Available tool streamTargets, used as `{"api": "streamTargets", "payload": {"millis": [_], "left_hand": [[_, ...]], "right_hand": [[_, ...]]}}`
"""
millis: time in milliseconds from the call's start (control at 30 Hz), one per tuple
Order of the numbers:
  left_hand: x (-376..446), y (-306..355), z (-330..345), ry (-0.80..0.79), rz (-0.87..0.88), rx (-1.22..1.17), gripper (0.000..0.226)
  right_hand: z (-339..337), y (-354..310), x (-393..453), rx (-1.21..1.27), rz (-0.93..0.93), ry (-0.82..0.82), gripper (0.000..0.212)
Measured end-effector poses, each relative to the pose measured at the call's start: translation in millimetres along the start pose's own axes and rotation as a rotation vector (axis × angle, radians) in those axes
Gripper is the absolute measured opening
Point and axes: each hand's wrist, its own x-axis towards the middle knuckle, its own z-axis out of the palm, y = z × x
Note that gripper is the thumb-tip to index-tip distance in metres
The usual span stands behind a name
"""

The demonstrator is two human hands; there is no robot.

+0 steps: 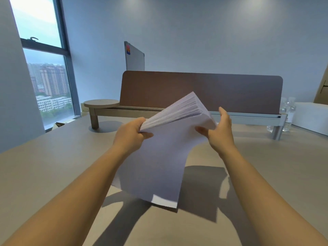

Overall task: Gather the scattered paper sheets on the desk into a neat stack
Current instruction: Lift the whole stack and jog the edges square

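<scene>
Held above the counter (53, 166), the thick paper stack (159, 157) looks weighty yet floppy and slippery, best gripped at opposite edges: left hand (131, 133) pinches its corner, right hand (220, 132) flat-fingered steadies it.

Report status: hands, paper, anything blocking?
Left hand grips paper stack at its upper left corner. Right hand open against its right edge. Stack held above desk, edges fanned. Nothing in the way.
</scene>
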Motion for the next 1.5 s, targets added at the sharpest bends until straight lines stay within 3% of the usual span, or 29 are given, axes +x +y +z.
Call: {"api": "streamTargets", "payload": {"millis": [67,167,300,400,467,533,633,700,733,800,833,933,1000,1167,1267,1333,1500], "left_hand": [[0,3,-2,-0.050,0.059,0.095,0.031],[-1,7,-1,-0.109,0.121,0.178,0.028],[-2,11,8,-0.149,0.116,0.219,0.029],[-4,9,16,0.020,0.068,0.355,0.044],[-7,2,18,0.141,-0.059,0.406,0.073],[-12,-8,19,0.244,-0.204,0.279,0.100],[-15,-22,23,0.315,-0.418,-0.268,0.112],[-16,-30,30,0.240,-0.501,-0.703,0.096],[-18,-32,32,0.161,-0.511,-0.814,0.077],[-21,-33,31,0.040,-0.482,-0.864,0.038],[-21,-32,30,0.020,-0.474,-0.868,0.031],[-21,-26,27,0.082,-0.469,-0.867,0.036],[-22,-19,25,0.172,-0.447,-0.812,0.040],[-14,7,2,0.294,-0.342,-0.804,0.029],[-15,5,-7,0.220,-0.279,-0.863,0.020],[-19,-8,-3,0.125,-0.254,-0.808,0.025],[-24,-37,12,0.033,-0.327,-0.817,0.026]], "right_hand": [[-2,-1,4,0.036,-0.012,-0.104,0.096],[-10,-3,0,-0.090,-0.051,-0.254,0.056],[-15,5,-14,-0.054,-0.015,-0.190,0.025],[-17,15,-20,0.024,0.065,-0.135,0.022],[-24,22,-23,0.118,0.147,-0.084,0.019],[-33,28,-25,0.234,0.247,-0.034,0.007],[-44,43,-26,0.309,0.337,0.022,0.022],[-48,48,-28,0.345,0.370,0.019,0.021],[-49,48,-29,0.365,0.387,0.011,0.021],[-50,48,-30,0.383,0.401,0.003,0.019],[-51,47,-31,0.386,0.396,0.000,0.019],[-50,40,-32,0.362,0.382,-0.005,0.015],[-47,33,-34,0.290,0.364,-0.008,0.023],[-37,12,-28,0.324,0.313,0.043,0.036],[-42,10,-27,0.392,0.330,0.041,0.027],[-45,21,-30,0.430,0.378,-0.024,0.030],[-39,44,-36,0.402,0.409,-0.046,0.012]]}}
